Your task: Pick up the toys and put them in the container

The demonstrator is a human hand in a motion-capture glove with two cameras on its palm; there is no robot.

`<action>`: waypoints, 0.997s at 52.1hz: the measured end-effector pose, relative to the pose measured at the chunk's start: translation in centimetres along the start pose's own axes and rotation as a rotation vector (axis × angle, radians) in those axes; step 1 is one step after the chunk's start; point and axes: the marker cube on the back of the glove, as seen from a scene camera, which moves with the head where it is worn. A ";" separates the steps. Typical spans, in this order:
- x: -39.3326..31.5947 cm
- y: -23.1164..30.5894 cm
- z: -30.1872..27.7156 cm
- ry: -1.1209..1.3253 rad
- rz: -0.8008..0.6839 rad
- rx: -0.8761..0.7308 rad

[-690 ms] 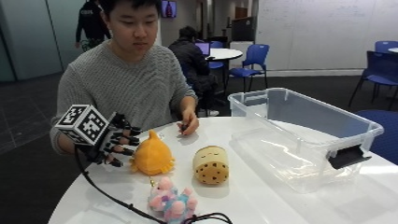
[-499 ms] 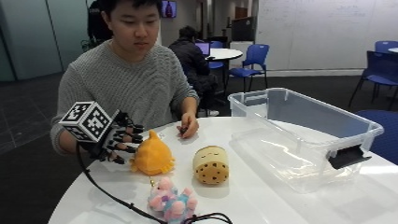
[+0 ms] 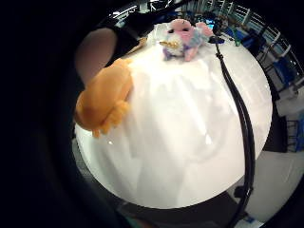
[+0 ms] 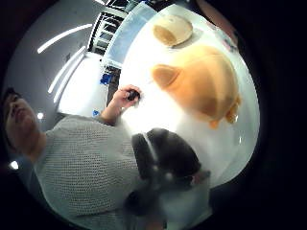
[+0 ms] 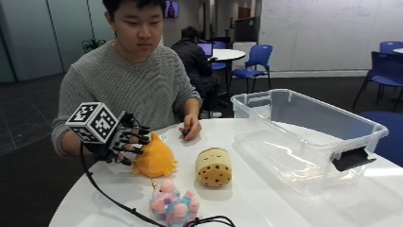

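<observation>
Your gloved right hand is at the orange plush toy on the white round table, fingers spread against its side, not closed round it. 2 more toys lie near: a tan cylinder plush beside it, a pink unicorn plush toward the table edge. The clear container stands apart past the cylinder; your bare hand rests on the table.

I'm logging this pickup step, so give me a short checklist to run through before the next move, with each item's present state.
1. Gloved right hand at the orange toy: ok, fingers touch its side.
2. Fingers curled round the toy: cannot tell.
3. Toy off the table: not ok, it rests there.
4. Clear container open and upright: ok.
5. Yellow spotted toy and pink unicorn toy waiting: ok.
</observation>
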 end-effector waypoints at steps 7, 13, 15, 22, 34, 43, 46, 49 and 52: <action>-0.6 -0.4 0.3 0.003 -0.016 -0.015; -1.7 -1.2 1.0 0.049 -0.031 -0.058; -2.2 -1.7 1.4 0.090 -0.034 -0.082; -3.3 -4.2 3.1 0.216 -0.043 -0.204; -3.7 -5.6 6.1 0.326 -0.033 -0.308; -3.4 -5.9 7.2 0.414 0.021 -0.328; -3.6 -6.0 7.3 0.441 0.020 -0.327; -3.9 -6.2 7.3 0.470 0.005 -0.316; -4.1 -6.4 7.2 0.482 -0.024 -0.283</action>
